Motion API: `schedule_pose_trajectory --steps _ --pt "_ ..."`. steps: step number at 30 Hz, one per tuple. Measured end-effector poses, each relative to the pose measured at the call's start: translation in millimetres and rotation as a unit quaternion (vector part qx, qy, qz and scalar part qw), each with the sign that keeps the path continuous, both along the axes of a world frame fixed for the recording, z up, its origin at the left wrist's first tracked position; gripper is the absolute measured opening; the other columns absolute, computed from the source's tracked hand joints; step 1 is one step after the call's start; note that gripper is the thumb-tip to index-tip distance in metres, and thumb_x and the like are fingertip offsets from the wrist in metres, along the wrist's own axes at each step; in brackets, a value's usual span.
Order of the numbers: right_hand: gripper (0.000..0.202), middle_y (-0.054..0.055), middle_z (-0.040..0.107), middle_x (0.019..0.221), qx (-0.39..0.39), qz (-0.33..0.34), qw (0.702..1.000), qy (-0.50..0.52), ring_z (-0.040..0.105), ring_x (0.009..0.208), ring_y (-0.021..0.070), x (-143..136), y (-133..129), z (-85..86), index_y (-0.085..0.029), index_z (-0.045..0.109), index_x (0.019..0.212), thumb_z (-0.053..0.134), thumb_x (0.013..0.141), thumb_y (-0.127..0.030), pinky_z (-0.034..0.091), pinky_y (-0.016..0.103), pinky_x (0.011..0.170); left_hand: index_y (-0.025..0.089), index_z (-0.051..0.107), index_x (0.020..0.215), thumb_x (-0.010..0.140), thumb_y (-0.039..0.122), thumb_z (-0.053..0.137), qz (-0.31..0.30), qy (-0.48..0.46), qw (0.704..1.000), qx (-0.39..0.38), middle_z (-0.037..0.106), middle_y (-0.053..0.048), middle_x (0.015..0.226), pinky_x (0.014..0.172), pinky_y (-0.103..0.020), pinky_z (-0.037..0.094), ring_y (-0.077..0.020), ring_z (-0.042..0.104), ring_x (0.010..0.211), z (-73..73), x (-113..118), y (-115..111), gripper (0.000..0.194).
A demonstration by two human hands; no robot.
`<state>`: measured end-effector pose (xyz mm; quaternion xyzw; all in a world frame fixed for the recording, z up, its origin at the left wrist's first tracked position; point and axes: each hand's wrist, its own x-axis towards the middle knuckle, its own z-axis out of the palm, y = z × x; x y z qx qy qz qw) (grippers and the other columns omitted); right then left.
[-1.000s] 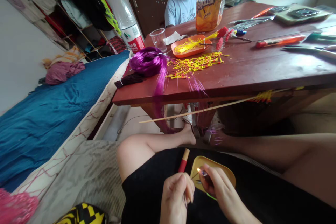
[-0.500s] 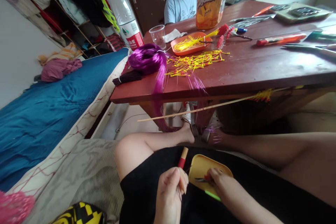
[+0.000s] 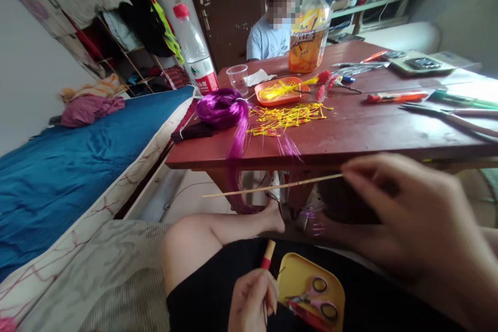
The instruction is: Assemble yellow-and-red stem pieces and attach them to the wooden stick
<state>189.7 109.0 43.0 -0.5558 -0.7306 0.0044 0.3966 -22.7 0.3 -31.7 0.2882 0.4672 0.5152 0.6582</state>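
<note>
Over my lap, my left hand [image 3: 254,295] is closed around a short wooden rod [image 3: 270,250] with a red band. A thin dark strand hangs below those fingers. My right hand [image 3: 404,207], slightly blurred, pinches a long thin wooden stick [image 3: 272,187] near the table's front edge; its far end points left. A yellow tray [image 3: 286,267] rests on my lap to the right of my left hand. Inside it lie small scissors [image 3: 311,295] with pink handles and a red-handled tool [image 3: 307,316], partly cut off from clear view.
On the red-brown table [image 3: 350,129] are purple thread [image 3: 221,106], yellow red-tipped stamens [image 3: 288,118], an orange dish [image 3: 272,97], pliers [image 3: 447,114] and two bottles, one of tea [image 3: 307,36]. A person [image 3: 268,36] sits beyond it. The bed [image 3: 97,135] lies left.
My right hand has left the red-handled tool in the yellow tray and moved up and right to the thin stick, now pinched. My left hand keeps the rod. The view has tilted up.
</note>
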Motion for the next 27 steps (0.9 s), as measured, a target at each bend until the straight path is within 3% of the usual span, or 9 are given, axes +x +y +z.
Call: schedule_pose_trajectory --steps 2,4,9,13,18,22,27 --pt "0.017 0.004 0.067 0.078 0.035 -0.04 0.995 -0.089 0.059 0.069 0.0184 6.0 37.8 35.0 -0.019 0.065 0.083 0.05 0.084 -0.028 0.042 0.029 0.062 0.017 0.045 0.041 0.071 0.052 0.06 -0.012 -0.009 1.0 0.015 0.033 0.004 0.043 0.049 -0.026 0.018 -0.01 0.028 0.047 1.5 2.1 2.3 0.049" --pt "0.019 0.007 0.067 0.085 -0.011 -0.02 0.973 -0.228 0.06 0.076 0.0202 3.2 69.7 52.0 -0.017 0.065 0.093 0.049 0.084 -0.022 0.039 0.028 0.06 0.017 0.046 0.04 0.073 0.051 0.059 -0.011 -0.008 0.999 0.03 0.033 0.004 0.043 0.05 -0.027 0.018 -0.0098 0.029 0.046 2.1 3.8 4.1 0.049" --pt "0.025 0.008 0.067 0.081 -0.028 0.04 0.947 -0.319 0.061 0.076 0.02 -14.1 109.7 50.3 -0.012 0.066 0.075 0.045 0.086 -0.021 0.03 0.025 0.053 0.017 0.047 0.04 0.073 0.052 0.058 -0.018 -0.005 0.999 0.034 0.032 0.004 0.042 0.049 -0.027 0.017 -0.0096 0.029 0.045 -1.2 5.2 5.7 0.05" --pt "0.027 0.011 0.066 0.081 -0.033 0.043 0.937 -0.345 0.06 0.078 0.0207 -18.4 113.1 51.8 -0.009 0.064 0.073 0.043 0.086 -0.02 0.028 0.026 0.054 0.017 0.048 0.04 0.073 0.052 0.058 -0.013 -0.015 0.999 0.025 0.033 0.004 0.042 0.049 -0.027 0.017 -0.0096 0.028 0.045 -2.2 4.8 5.8 0.049" --pt "0.02 0.012 0.065 0.075 -0.052 0.001 0.946 -0.321 0.059 0.07 0.0224 -14.9 110.2 60.0 -0.012 0.062 0.077 0.045 0.083 -0.02 0.024 0.029 0.052 0.016 0.047 0.039 0.073 0.05 0.059 -0.011 -0.018 0.999 0.027 0.033 0.003 0.042 0.05 -0.027 0.018 -0.0099 0.03 0.046 0.9 5.5 6.9 0.049" --pt "0.012 0.007 0.06 0.067 -0.068 -0.012 0.954 -0.292 0.053 0.059 0.0176 -6.6 105.9 65.1 -0.016 0.055 0.076 0.046 0.081 -0.021 0.024 0.028 0.05 0.016 0.047 0.041 0.073 0.049 0.06 -0.005 -0.036 0.999 0.034 0.033 0.004 0.043 0.05 -0.026 0.017 -0.0096 0.029 0.047 6.8 9.3 10.8 0.048" --pt "0.012 0.001 0.052 0.063 -0.077 0.051 0.984 -0.15 0.046 0.053 0.013 9.4 74.8 67.5 -0.021 0.045 0.077 0.038 0.086 -0.022 0.033 0.026 0.051 0.016 0.045 0.041 0.071 0.046 0.064 0.018 -0.088 0.995 0.035 0.034 0.004 0.044 0.052 -0.026 0.021 -0.0102 0.029 0.049 20.0 15.9 19.9 0.046"
